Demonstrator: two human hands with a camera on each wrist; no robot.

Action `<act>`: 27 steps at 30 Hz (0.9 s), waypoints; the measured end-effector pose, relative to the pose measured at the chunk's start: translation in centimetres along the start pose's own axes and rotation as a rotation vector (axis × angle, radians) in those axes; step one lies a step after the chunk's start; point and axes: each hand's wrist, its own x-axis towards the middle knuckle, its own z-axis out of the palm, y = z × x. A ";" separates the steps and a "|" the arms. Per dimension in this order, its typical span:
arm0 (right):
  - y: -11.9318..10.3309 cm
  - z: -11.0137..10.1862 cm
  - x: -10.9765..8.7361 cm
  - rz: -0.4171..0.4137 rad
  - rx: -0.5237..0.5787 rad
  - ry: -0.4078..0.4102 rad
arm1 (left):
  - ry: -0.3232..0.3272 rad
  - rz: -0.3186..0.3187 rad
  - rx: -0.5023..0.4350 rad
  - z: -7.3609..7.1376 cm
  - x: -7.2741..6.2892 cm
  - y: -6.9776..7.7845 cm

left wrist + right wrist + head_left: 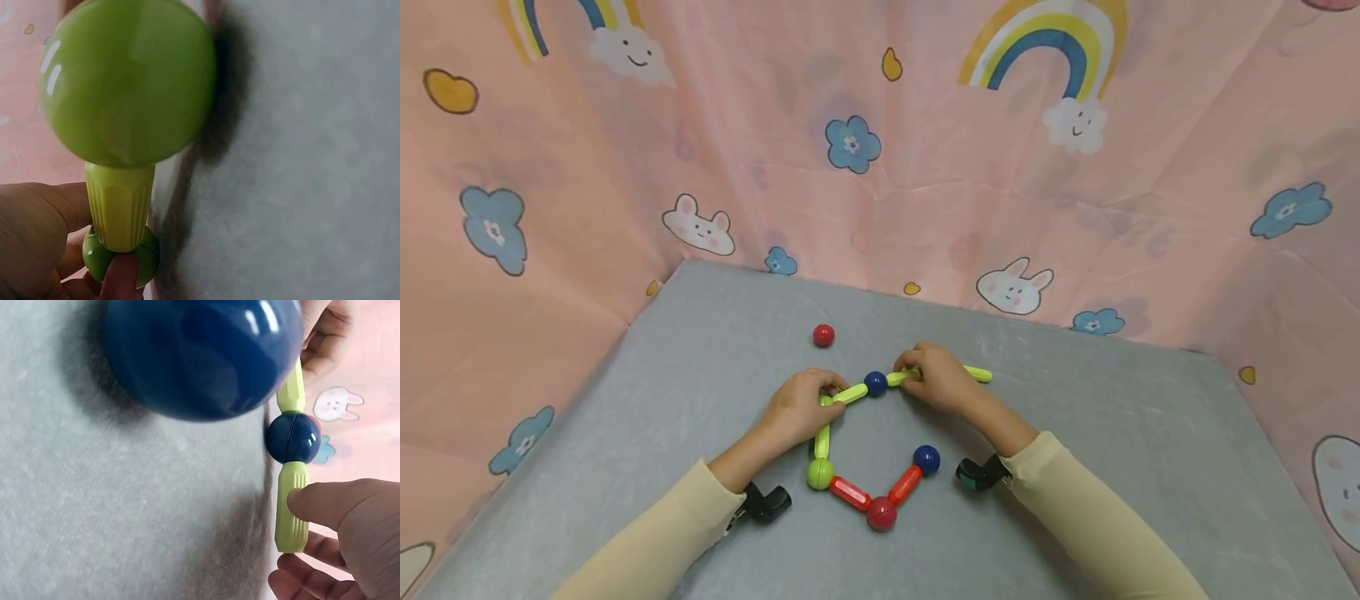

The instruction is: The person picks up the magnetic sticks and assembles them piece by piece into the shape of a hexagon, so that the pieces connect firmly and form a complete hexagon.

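Note:
My left hand (796, 408) grips a small green ball (95, 255) at the far left corner of a chain of magnetic rods and balls. A yellow-green rod (822, 442) runs from that ball to a nearer green ball (821, 473). Another yellow-green rod (852, 393) links the gripped corner to a blue ball (876, 383). On that blue ball's other side, my right hand (942, 379) pinches a yellow-green magnetic rod (292, 531) between thumb and fingers. The rod's end touches the blue ball in the right wrist view.
Two red rods (850, 493) meet at a red ball (882, 513) on the near side, ending at a second blue ball (927, 460). One loose red ball (823, 336) lies farther back. Beyond my right hand is a loose yellow-green rod (978, 374). Pink curtains (917, 225) border the grey table.

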 end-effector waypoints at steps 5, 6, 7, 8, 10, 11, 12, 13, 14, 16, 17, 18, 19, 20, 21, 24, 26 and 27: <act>0.5 0.2 0.0 0.015 0.055 0.008 | 0.007 -0.006 0.009 -0.1 -0.2 -0.1; 0.5 0.3 0.0 0.016 0.060 0.009 | 0.008 -0.006 0.009 -0.1 -0.3 -0.1; 0.6 0.3 0.0 0.016 0.065 0.009 | 0.010 -0.006 0.009 -0.1 -0.3 -0.1; 0.6 0.3 0.1 0.019 0.069 0.008 | 0.013 -0.006 0.011 -0.1 -0.3 -0.1; 0.7 0.2 0.1 0.025 0.073 0.001 | 0.016 -0.005 0.014 -0.1 -0.4 -0.2; 0.7 0.1 0.2 0.027 0.074 -0.003 | 0.018 -0.005 0.015 -0.1 -0.4 -0.2; 0.7 0.0 0.3 0.031 0.078 -0.009 | 0.021 -0.007 0.017 -0.1 -0.5 -0.3; 0.7 -0.1 0.5 0.034 0.084 -0.015 | 0.024 -0.010 0.020 -0.2 -0.5 -0.3; 0.6 -0.2 0.7 0.035 0.091 -0.021 | 0.026 -0.015 0.022 -0.2 -0.6 -0.4; 0.5 -0.5 1.2 0.041 0.104 -0.035 | 0.032 -0.024 0.023 -0.3 -0.7 -0.5; 0.4 -0.6 1.5 0.045 0.108 -0.041 | 0.035 -0.027 0.024 -0.3 -0.7 -0.6; 0.3 -0.7 1.9 0.051 0.114 -0.048 | 0.036 -0.031 0.024 -0.4 -0.8 -0.6; 0.1 -0.9 2.3 0.050 0.114 -0.054 | 0.037 -0.036 0.023 -0.4 -0.8 -0.7; 0.0 -1.0 2.7 0.050 0.111 -0.059 | 0.037 -0.042 0.020 -0.5 -0.8 -0.7; -0.2 -1.1 3.2 0.050 0.107 -0.064 | 0.037 -0.047 0.018 -0.5 -0.8 -0.8; -0.8 -1.3 4.6 0.042 0.107 -0.077 | 0.032 -0.061 0.013 -0.7 -0.8 -0.9; -1.1 -1.4 5.5 0.035 0.106 -0.084 | 0.026 -0.066 0.012 -0.7 -0.8 -0.9; -1.3 -1.4 5.9 0.035 0.109 -0.090 | 0.023 -0.065 0.012 -0.7 -0.8 -0.9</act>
